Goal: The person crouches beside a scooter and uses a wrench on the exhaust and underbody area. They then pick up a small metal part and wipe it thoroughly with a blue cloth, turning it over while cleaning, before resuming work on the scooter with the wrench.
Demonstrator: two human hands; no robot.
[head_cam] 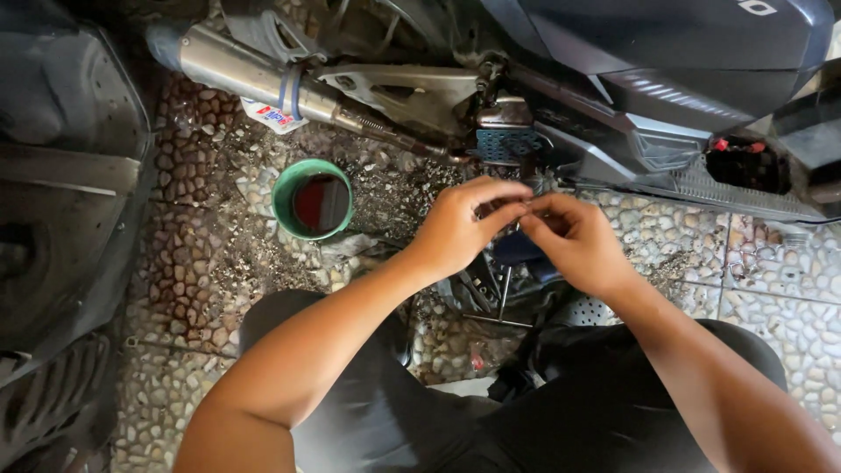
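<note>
Green cup [313,200] of dark red fluid sits left of your hands; your left hand [457,229] and right hand [574,243] meet fingertip to fingertip, fingers curled nearly shut, pinching something too small to identify; scooter [666,96] stands far right.

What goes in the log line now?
left hand + right hand: fingertips pinching tiny part together | green cup: left | motorcycle: ahead

A pebble-tiled floor [219,254] carries a green bowl [313,200] of dark liquid and, seemingly, metal tools [492,293].
</note>
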